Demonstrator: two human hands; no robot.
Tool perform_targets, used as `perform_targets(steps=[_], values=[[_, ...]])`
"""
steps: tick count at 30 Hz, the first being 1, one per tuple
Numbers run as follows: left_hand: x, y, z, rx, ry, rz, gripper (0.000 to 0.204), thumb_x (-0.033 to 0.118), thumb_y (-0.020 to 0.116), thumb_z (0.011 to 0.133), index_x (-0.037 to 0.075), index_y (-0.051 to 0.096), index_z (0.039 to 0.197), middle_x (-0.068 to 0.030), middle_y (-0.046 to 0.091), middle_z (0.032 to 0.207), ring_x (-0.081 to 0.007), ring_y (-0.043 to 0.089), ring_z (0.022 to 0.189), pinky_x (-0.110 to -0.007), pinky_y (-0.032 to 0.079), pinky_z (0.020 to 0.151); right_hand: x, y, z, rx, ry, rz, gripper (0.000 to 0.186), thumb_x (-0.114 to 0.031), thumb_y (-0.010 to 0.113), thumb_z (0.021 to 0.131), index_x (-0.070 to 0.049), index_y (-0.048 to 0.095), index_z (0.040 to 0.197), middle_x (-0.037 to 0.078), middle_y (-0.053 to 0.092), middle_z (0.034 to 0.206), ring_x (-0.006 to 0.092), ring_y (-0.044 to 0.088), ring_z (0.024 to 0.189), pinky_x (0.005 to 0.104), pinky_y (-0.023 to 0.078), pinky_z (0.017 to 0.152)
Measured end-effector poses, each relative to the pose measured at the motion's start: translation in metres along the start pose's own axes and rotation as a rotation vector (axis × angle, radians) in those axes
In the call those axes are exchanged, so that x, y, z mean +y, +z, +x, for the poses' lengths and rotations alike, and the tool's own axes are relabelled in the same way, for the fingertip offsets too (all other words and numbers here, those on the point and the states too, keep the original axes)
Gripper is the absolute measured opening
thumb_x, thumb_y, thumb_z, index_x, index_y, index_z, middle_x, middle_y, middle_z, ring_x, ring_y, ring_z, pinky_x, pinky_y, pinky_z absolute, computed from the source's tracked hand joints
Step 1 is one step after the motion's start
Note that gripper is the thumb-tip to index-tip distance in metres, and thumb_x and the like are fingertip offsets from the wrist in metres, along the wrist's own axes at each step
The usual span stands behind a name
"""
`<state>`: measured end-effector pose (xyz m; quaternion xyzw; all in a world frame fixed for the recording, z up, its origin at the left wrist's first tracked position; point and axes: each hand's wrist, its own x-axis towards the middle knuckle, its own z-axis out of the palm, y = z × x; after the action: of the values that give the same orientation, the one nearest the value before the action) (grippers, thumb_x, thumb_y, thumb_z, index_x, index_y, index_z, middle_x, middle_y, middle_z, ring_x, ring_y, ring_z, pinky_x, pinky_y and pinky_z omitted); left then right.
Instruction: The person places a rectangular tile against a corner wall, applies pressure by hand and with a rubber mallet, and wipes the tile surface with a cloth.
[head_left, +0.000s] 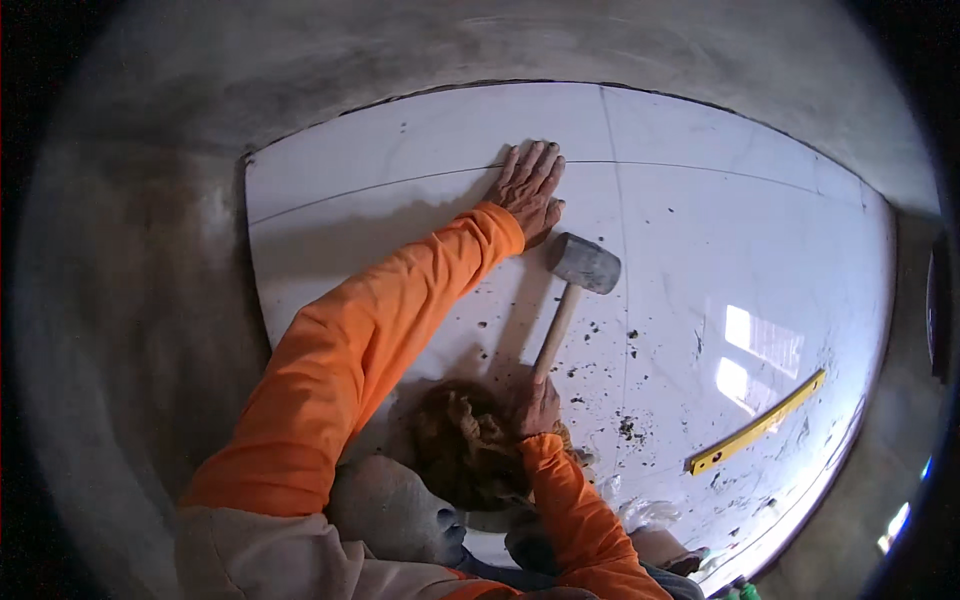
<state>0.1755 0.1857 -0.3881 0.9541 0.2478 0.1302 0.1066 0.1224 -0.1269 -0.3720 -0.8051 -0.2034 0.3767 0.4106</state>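
Observation:
My left hand point(530, 188) lies flat on the glossy white tiles point(720, 230), fingers spread across a joint line near the far wall. In my right hand point(538, 405) is the wooden handle of a rubber mallet point(585, 264). Its dark grey head is just right of my left wrist, and I cannot tell whether it touches the tile. A crumpled brown cloth or sack point(465, 440) lies by my right hand, close to my knees.
A yellow spirit level point(757, 422) lies on the tiles to the right. Dark crumbs point(630, 428) are scattered around the middle. Clear crumpled plastic point(650, 514) sits by my right forearm. Bare grey walls point(480, 45) border the tiles at the far side and left.

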Motion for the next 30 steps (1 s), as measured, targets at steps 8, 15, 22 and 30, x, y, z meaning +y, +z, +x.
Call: perform_targets(steps=[8, 15, 22, 30], values=[[0.030, 0.019, 0.073, -0.073, 0.286, -0.021, 0.054, 0.032, 0.039, 0.091, 0.007, 0.031, 0.138, -0.0094, 0.024, 0.147, -0.0257, 0.016, 0.138, -0.047, 0.005, 0.112, 0.016, 0.001, -0.005, 0.077, -0.120, -0.036, 0.047, -0.040, 0.036, 0.095, 0.004, 0.049, 0.084, 0.025, 0.048, 0.065, 0.0443, 0.046, 0.061, 0.0487, 0.035, 0.055], [0.026, 0.013, 0.085, -0.164, 0.398, -0.075, 0.051, 0.031, 0.040, 0.091, 0.010, 0.034, 0.137, -0.0072, 0.026, 0.146, -0.0220, 0.017, 0.137, -0.047, 0.007, 0.112, -0.013, -0.003, -0.003, 0.076, 0.137, 0.050, 0.047, -0.040, 0.035, 0.095, 0.003, 0.051, 0.083, 0.024, 0.049, 0.064, 0.0430, 0.048, 0.062, 0.0475, 0.036, 0.056], [-0.083, -0.013, 0.051, 0.079, -0.184, 0.126, 0.059, 0.043, 0.043, 0.088, 0.011, 0.034, 0.138, -0.0085, 0.028, 0.146, -0.0290, 0.020, 0.135, -0.050, 0.008, 0.110, 0.002, -0.003, 0.004, 0.133, 0.066, 0.027, 0.048, -0.044, 0.041, 0.093, 0.000, 0.049, 0.078, 0.010, 0.043, 0.052, 0.0200, 0.048, 0.042, 0.0357, 0.035, 0.042], [-0.102, -0.032, 0.025, 0.064, -0.338, 0.236, 0.061, 0.041, 0.041, 0.088, 0.008, 0.030, 0.139, -0.0094, 0.029, 0.144, -0.0291, 0.022, 0.134, -0.049, 0.010, 0.110, -0.138, -0.019, 0.090, 0.208, -0.044, -0.034, 0.033, -0.031, 0.050, 0.091, 0.000, 0.045, 0.081, 0.019, 0.052, 0.054, 0.0356, 0.059, 0.055, 0.0418, 0.043, 0.049]])
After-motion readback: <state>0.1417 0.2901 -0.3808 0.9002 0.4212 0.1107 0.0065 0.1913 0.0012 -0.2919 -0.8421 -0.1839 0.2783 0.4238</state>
